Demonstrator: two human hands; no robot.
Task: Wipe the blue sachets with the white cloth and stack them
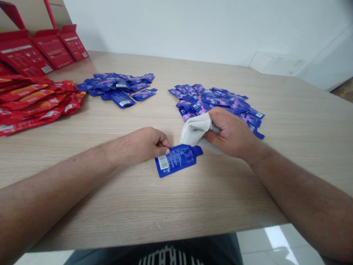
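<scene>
Closest to us, a dark garment with white lettering (171, 255) shows below the front edge of the pale wood-grain surface (138, 209). On that surface, our left hand (139, 145) curls over a flat blue foil spout pouch (176, 160), its fingers (162, 141) drawn nearly closed and their tips pinching the pouch's upper edge. The pouch lies back up, a white barcode label (163, 162) at its left end and its spout pointing right. Our right hand (230, 134) grips a folded white knit cloth (194, 130), the fingers (212, 129) wrapped closed around it, its lower fold just above the spout – whether the two touch, we cannot tell. Beyond the hands sits a loose heap of glossy blue-and-purple pouches (212, 103), with a second, similar heap (116, 88) well to its left. Farther left lies a mound of red foil pouches (33, 103), and behind it stand open red cardboard cartons (45, 48) – all before a white wall (165, 25).
</scene>
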